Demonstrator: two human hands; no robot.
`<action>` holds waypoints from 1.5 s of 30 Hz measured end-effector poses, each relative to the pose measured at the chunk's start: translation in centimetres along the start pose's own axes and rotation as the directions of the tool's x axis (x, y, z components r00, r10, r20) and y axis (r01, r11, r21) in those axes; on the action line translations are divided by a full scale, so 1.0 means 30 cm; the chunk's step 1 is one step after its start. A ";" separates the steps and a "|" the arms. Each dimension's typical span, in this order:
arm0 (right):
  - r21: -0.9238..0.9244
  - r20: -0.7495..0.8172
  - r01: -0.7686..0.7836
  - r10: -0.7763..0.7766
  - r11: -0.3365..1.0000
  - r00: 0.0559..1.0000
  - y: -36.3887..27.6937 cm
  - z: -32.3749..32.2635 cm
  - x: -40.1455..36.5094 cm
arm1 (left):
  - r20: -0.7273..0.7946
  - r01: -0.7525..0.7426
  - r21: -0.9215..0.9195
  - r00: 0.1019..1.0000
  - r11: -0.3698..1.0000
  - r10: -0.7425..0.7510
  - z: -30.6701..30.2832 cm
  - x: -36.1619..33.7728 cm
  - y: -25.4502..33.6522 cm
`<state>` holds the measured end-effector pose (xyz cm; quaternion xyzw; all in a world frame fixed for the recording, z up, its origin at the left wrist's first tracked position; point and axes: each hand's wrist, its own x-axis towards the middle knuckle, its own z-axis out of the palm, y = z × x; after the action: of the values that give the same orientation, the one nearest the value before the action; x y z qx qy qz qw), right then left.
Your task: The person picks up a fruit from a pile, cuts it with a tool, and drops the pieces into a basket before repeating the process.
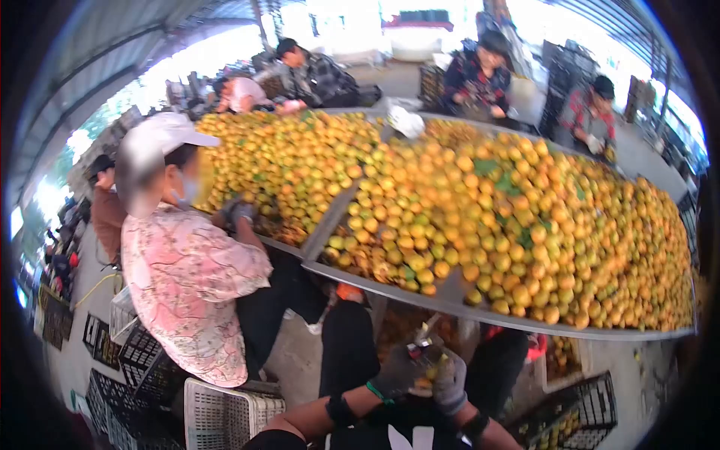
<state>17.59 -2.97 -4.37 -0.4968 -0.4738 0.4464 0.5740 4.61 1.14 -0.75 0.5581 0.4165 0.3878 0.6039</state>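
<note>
My left hand (403,370), in a dark grey glove, is closed in front of my lap. Beside it and touching it, my right hand (450,384), in a lighter grey glove, is also closed. A yellow-green fruit (423,384) shows partly between the two gloves, mostly covered by fingers. A small shiny metal tool (426,330) sticks up above my left fingers; its kind is too blurred to tell. Just beyond, a metal-rimmed sorting table (450,306) carries a big heap of round orange-yellow fruit (517,247) with some green leaves.
Close on my left sits a co-worker (195,277) in a pink flowered shirt, gloved hands at the heap. Other people sit around the far side. A white plastic crate (225,412) and black crates (142,367) stand at lower left; another black crate (577,412) holds fruit at lower right.
</note>
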 end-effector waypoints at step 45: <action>0.287 0.155 -0.308 0.274 0.907 0.949 -0.055 -0.044 0.095 | -0.064 0.008 -0.334 0.997 0.943 -0.031 -0.030 0.140 -0.089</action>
<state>19.39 -0.54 -2.51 -0.4407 -0.3503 0.6223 0.5439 5.27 5.16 -3.75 0.4300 0.3710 0.4656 0.6787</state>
